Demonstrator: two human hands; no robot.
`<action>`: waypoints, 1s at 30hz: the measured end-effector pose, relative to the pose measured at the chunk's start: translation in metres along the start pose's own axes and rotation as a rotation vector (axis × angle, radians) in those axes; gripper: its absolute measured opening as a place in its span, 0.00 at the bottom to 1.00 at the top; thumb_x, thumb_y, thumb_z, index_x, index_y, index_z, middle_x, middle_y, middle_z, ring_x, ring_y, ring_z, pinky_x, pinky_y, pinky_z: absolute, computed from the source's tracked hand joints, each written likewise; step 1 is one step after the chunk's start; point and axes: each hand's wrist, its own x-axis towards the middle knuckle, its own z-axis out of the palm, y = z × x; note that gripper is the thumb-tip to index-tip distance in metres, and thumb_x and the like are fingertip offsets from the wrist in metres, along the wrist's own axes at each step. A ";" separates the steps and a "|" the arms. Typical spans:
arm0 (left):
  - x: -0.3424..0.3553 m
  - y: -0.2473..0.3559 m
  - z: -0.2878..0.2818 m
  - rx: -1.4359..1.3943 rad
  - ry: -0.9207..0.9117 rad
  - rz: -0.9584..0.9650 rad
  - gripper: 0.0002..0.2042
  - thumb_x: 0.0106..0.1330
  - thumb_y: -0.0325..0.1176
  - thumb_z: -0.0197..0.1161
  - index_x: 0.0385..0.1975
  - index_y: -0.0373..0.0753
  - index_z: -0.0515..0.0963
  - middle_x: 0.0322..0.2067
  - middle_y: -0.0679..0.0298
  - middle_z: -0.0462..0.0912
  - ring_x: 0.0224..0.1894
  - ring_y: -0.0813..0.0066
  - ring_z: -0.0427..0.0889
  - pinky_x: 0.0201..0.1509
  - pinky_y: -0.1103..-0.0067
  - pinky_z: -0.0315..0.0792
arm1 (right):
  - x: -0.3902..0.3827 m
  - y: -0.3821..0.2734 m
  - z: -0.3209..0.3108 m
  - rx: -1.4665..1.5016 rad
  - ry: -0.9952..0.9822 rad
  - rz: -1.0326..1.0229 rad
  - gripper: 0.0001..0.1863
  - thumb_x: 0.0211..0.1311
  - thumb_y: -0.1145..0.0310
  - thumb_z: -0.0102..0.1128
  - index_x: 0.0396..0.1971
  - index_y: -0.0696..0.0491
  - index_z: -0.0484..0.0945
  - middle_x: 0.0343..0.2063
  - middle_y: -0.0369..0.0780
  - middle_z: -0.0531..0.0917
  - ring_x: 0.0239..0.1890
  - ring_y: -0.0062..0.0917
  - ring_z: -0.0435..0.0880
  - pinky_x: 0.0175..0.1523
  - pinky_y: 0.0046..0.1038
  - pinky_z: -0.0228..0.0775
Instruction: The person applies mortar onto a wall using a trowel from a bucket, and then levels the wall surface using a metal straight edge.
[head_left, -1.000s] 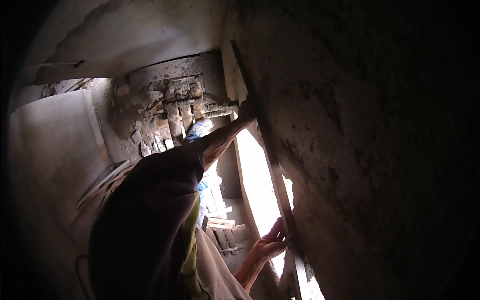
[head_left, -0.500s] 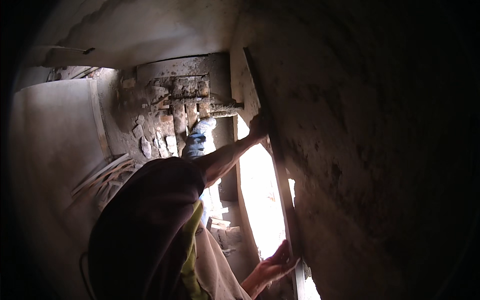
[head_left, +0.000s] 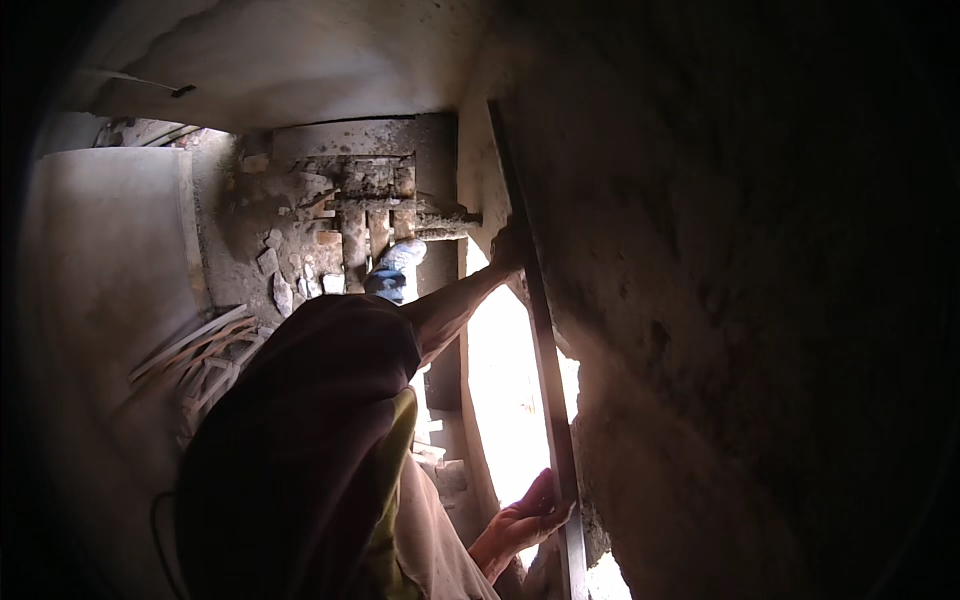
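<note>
A long narrow straightedge (head_left: 541, 325), dark along most of its length and paler at its lower end, runs down beside the rough plastered wall (head_left: 700, 350). My left hand (head_left: 509, 250) is closed on its upper part, with the arm stretched out; the fingers are mostly in shadow. Lower down, my right hand (head_left: 528, 515) grips the bar with the fingers curled round its edge. Between the two hands, a very bright opening (head_left: 500, 390) shows behind the bar, its detail washed out.
Broken stones and rubble (head_left: 283, 290) lie on the floor at left, near wooden slats (head_left: 353, 245). A bundle of thin strips (head_left: 205, 345) lies below a large pale board (head_left: 110, 240). A dusty shoe (head_left: 405, 252) stands by the slats. A cable (head_left: 135, 80) hangs at upper left.
The straightedge's lower part and my right hand have shifted slightly left in the picture. My left hand keeps its hold near the top. The whole view has also shifted a little.
</note>
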 end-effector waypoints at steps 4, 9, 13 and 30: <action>-0.020 0.018 0.019 -0.090 0.145 0.104 0.17 0.67 0.41 0.49 0.52 0.40 0.70 0.33 0.61 0.82 0.33 0.76 0.81 0.34 0.79 0.73 | 0.008 -0.007 -0.009 -0.054 -0.038 -0.026 0.20 0.60 0.61 0.56 0.42 0.65 0.73 0.40 0.51 0.78 0.42 0.38 0.79 0.51 0.32 0.77; -0.002 0.039 0.013 -0.192 0.335 0.399 0.15 0.64 0.36 0.53 0.48 0.39 0.70 0.32 0.62 0.82 0.33 0.76 0.81 0.34 0.78 0.73 | 0.004 -0.008 0.000 0.046 -0.011 -0.038 0.20 0.60 0.61 0.56 0.42 0.65 0.73 0.40 0.51 0.78 0.43 0.37 0.79 0.51 0.31 0.77; -0.013 0.024 0.014 0.124 0.348 0.365 0.16 0.59 0.32 0.57 0.47 0.37 0.71 0.30 0.60 0.81 0.32 0.72 0.81 0.33 0.78 0.73 | -0.006 -0.002 0.002 0.106 0.065 -0.036 0.21 0.60 0.61 0.56 0.43 0.65 0.72 0.40 0.51 0.78 0.43 0.37 0.79 0.51 0.31 0.77; -0.003 0.055 0.002 0.152 0.311 0.272 0.21 0.62 0.41 0.52 0.52 0.38 0.68 0.33 0.60 0.81 0.34 0.69 0.81 0.33 0.74 0.73 | 0.013 -0.005 -0.010 0.140 -0.026 -0.091 0.19 0.60 0.62 0.57 0.41 0.65 0.72 0.39 0.50 0.79 0.40 0.36 0.81 0.52 0.30 0.76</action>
